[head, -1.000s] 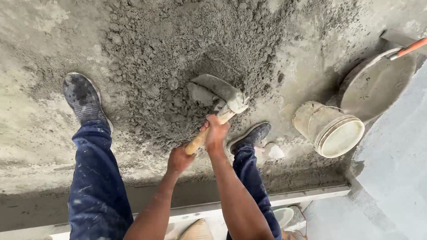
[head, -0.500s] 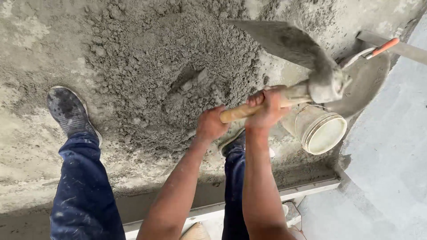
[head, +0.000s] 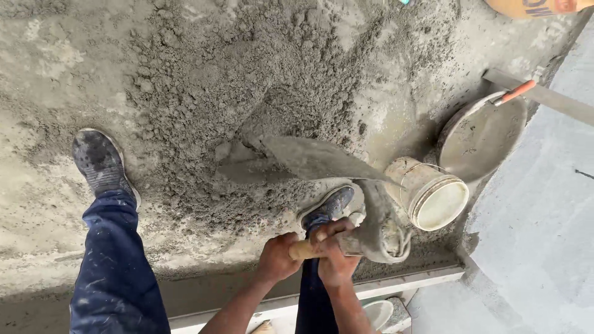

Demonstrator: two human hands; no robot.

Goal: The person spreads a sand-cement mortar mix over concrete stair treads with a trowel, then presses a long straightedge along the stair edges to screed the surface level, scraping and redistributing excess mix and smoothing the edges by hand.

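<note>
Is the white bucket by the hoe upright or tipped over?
Tipped: the white bucket lies on its side, its round mouth facing the camera.

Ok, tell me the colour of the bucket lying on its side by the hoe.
The bucket is off-white, smeared with grey cement; head view.

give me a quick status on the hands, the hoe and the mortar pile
Left hand and right hand both gripping the wooden handle. Hoe blade tilted over the mortar pile. White bucket close beside the blade.
</note>
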